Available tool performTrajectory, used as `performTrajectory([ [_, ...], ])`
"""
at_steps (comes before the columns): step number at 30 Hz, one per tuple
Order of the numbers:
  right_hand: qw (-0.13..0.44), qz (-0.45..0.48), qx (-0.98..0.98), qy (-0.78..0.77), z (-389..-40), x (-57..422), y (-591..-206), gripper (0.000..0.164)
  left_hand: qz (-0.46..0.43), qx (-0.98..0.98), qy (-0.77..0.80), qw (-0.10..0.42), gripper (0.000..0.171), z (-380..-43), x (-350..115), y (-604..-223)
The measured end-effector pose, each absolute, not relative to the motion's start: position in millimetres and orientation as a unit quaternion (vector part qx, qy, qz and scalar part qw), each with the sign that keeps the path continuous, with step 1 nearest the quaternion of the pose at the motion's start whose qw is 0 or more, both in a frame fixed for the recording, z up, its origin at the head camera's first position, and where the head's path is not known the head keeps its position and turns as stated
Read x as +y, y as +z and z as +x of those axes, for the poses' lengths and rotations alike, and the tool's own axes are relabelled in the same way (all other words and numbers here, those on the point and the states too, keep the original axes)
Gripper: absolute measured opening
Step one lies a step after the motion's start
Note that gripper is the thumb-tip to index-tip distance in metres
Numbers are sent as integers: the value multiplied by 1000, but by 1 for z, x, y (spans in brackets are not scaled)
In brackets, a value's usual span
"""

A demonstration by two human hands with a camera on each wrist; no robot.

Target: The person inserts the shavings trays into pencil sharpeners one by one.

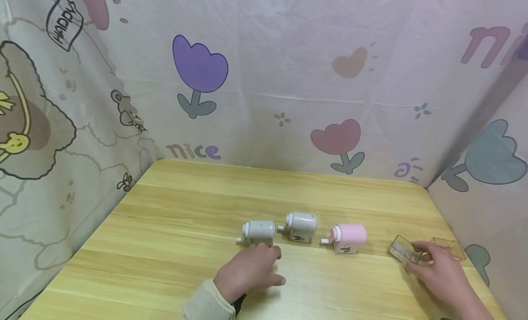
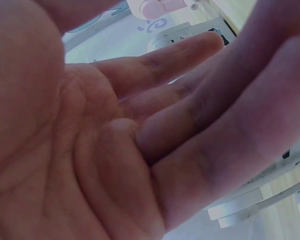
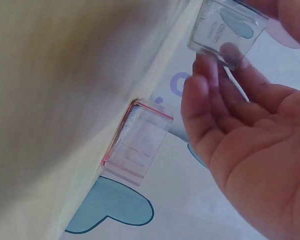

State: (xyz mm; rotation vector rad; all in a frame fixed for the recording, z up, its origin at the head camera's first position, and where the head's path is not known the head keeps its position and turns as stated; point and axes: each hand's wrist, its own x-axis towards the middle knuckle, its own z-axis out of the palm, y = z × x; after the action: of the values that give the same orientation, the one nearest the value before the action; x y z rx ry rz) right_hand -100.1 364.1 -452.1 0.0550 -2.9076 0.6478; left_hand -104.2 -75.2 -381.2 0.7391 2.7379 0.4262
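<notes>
Three crank pencil sharpeners stand in a row on the table: a grey one (image 1: 260,230) at left, another grey one (image 1: 303,226) in the middle and a pink one (image 1: 349,237) at right. My left hand (image 1: 251,269) is right at the front of the left sharpener, covering its lower part, with the thumb spread away. In the left wrist view, the fingers (image 2: 230,145) extend loosely before the sharpener. At the right, my right hand (image 1: 439,267) pinches a small clear plastic box (image 3: 227,30) between thumb and fingers. Greyish residue shows in that box in the head view.
A second clear box (image 1: 451,247) with reddish-orange edges lies beyond the right hand, near the table's right edge. Printed cloth (image 1: 264,72) hangs behind the wooden table (image 1: 185,191) and along both sides. The sharpeners' crank handles point left.
</notes>
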Motion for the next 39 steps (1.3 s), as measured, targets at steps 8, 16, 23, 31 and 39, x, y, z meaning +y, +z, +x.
performTrajectory([
  [8,14,3,-966,258,-99,359,-451,60,257,946,142,138,46,-105,-75,-382],
  [16,-27,19,-962,269,-96,354,-453,54,261,944,145,137,44,-104,-76,-382],
  [23,-71,37,-951,300,-92,349,-451,49,258,945,147,139,45,-104,-75,-383],
  [31,-121,142,-900,393,-88,333,-448,45,257,946,146,137,46,-103,-76,-383],
  [39,-212,201,-832,471,-85,319,-448,41,258,945,144,139,47,-103,-76,-383],
])
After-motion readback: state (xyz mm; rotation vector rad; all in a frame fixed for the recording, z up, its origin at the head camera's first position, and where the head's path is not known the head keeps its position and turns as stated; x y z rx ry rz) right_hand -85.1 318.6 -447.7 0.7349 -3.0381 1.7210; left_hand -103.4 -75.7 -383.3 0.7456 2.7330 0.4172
